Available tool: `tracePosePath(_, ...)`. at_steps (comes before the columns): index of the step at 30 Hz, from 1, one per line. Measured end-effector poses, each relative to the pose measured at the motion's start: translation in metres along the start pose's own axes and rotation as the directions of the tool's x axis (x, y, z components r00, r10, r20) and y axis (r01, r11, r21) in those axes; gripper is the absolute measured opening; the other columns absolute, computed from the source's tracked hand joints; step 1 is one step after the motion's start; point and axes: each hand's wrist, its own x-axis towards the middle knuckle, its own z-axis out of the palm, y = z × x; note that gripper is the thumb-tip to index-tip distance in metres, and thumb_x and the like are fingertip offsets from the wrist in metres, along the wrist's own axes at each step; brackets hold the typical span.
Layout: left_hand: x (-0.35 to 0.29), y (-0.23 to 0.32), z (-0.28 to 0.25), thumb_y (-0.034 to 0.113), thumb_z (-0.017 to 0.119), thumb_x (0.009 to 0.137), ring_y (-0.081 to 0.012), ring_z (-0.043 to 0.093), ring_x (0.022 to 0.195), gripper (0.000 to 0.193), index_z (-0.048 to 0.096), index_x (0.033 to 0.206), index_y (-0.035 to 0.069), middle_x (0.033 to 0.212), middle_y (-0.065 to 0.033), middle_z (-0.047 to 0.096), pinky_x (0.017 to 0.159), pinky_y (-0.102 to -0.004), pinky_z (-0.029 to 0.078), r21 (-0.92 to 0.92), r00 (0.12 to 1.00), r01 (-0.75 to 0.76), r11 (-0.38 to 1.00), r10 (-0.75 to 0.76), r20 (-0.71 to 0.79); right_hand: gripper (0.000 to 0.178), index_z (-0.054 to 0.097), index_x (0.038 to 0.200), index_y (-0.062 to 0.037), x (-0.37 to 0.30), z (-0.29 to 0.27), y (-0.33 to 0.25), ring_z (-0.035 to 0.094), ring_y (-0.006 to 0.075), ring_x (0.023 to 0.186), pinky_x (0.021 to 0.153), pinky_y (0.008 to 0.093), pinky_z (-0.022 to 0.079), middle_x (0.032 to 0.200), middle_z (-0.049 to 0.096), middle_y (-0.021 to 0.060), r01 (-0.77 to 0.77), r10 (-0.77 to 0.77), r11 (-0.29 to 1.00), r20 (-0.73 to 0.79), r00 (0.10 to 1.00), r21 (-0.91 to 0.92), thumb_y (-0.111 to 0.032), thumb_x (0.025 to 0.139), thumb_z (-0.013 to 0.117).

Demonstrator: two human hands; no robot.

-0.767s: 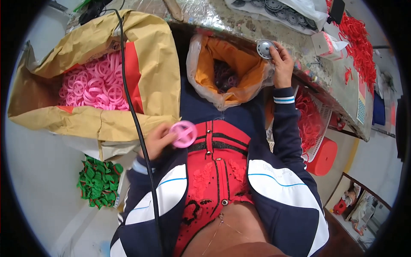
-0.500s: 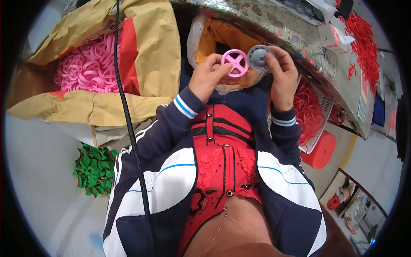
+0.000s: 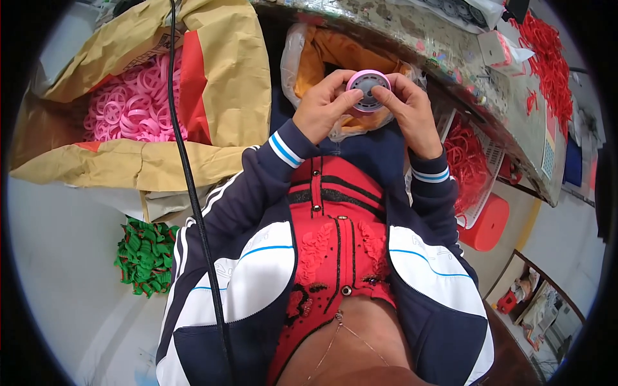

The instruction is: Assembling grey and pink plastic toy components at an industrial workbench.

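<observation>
Between my two hands is a grey plastic wheel disc (image 3: 367, 84) seated in a pink ring (image 3: 369, 110), whose rim shows around the disc's edge. My left hand (image 3: 324, 105) grips the pair from the left, its thumb pressed on the grey face. From the right my right hand (image 3: 409, 113) holds them too, with the thumb near the disc's centre. Most of the fingers are hidden behind the pieces. Beneath my hands stands an orange-lined bag (image 3: 320, 50) with a clear plastic edge.
A big paper sack (image 3: 239, 83) at the left holds many pink wheel rings (image 3: 132, 106). Green pieces (image 3: 145, 255) lie heaped on the floor. The worn table (image 3: 412, 38) runs along the far right, red strips (image 3: 544, 71) on it. A red stool (image 3: 486, 223) stands below. A black cable (image 3: 187, 154) crosses the view.
My hands have come together. The pink ring and the grey disc, held apart before, are now joined, the disc facing up with my thumbs on it.
</observation>
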Motion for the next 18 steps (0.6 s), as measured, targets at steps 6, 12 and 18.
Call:
tracePosePath(6,0.01,-0.015,-0.006,0.01,0.064,0.076,-0.0166,0.055,0.089,0.04,0.044,0.11,0.001,0.094,-0.0092,0.055,0.077,-0.0271,0.045,0.419,0.976,-0.198,0.886,0.219,-0.001,0.013,0.058,0.092,-0.0011,0.006,0.004,-0.002,0.051,0.0046,0.075,0.067,0.0189,0.042,0.081,0.057,-0.0022,-0.041,0.037,0.998,-0.084,0.996,-0.051,-0.012,0.084,0.06)
tracePosePath(12,-0.012,0.052,0.003,0.007,0.064,0.079,-0.02,0.055,0.1,0.062,0.03,0.131,0.006,0.105,-0.014,0.054,0.083,-0.0308,0.045,0.341,0.987,0.161,0.926,-0.162,-0.026,0.019,0.059,0.091,0.0003,0.021,-0.009,-0.029,0.054,0.0057,0.075,0.064,0.0211,0.044,0.078,0.059,0.0007,-0.007,0.032,0.971,0.101,0.994,-0.239,-0.013,0.079,0.066)
tracePosePath(18,-0.094,0.199,-0.094,0.014,0.053,0.086,-0.0205,0.06,0.093,0.028,0.054,0.108,-0.003,0.098,-0.0125,0.061,0.083,-0.0315,0.047,0.365,0.909,0.347,0.864,-0.405,0.094,0.022,0.062,0.094,-0.002,0.079,-0.057,-0.051,0.061,0.0177,0.079,0.07,0.0278,0.047,0.084,0.064,0.0095,0.324,-0.401,0.657,0.049,0.915,-0.681,-0.016,0.077,0.065)
